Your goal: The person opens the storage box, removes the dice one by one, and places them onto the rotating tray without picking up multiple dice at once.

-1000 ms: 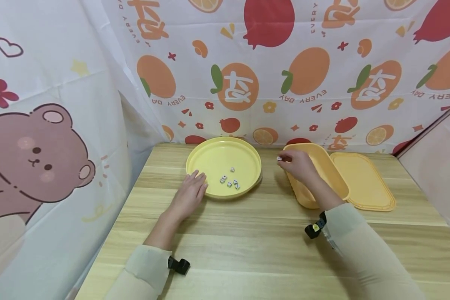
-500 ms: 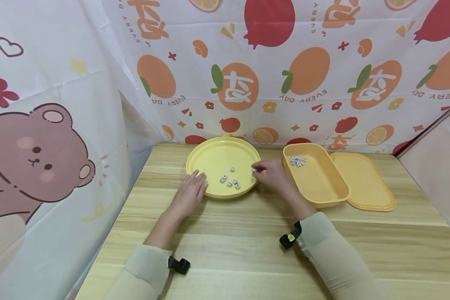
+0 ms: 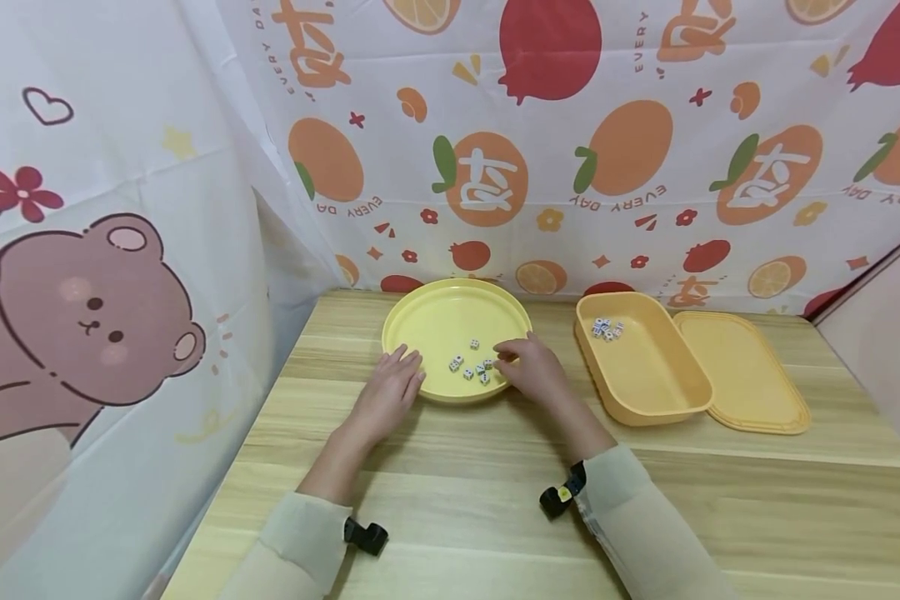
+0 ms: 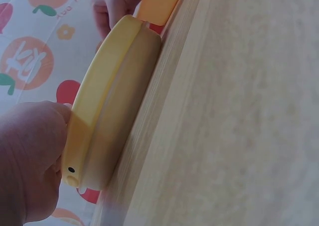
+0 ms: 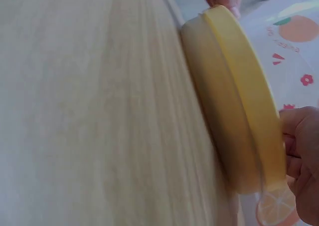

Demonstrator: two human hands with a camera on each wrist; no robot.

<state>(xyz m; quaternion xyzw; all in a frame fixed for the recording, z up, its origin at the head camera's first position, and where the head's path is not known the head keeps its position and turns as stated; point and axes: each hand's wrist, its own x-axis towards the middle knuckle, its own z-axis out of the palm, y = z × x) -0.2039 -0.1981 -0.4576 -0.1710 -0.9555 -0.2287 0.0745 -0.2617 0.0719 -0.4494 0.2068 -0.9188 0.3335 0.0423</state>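
A round yellow tray (image 3: 431, 325) lies near the back of the table, with several small white dice (image 3: 474, 343) in its front right part. My left hand (image 3: 386, 393) rests on the tray's left rim with its fingers reaching over the edge. Over the right rim bends my right hand (image 3: 534, 371); its fingertips are close beside a die (image 3: 487, 364), apart from it. In the left wrist view the tray's side wall (image 4: 102, 101) shows along my left hand (image 4: 32, 156). My right hand (image 5: 301, 151) reaches over the rim in the right wrist view, its fingertips hidden.
Right of the tray stands an orange-yellow rectangular box (image 3: 615, 392) with several dice (image 3: 606, 328) at its far left corner. Its flat lid (image 3: 753, 375) lies beside it on the wooden table (image 3: 457, 500). A fruit-print cloth (image 3: 540, 167) hangs right behind.
My right hand has carried a die leftward from the box to the tray and let it go beside the others. My left hand stays on the rim. The head view shifts slightly.
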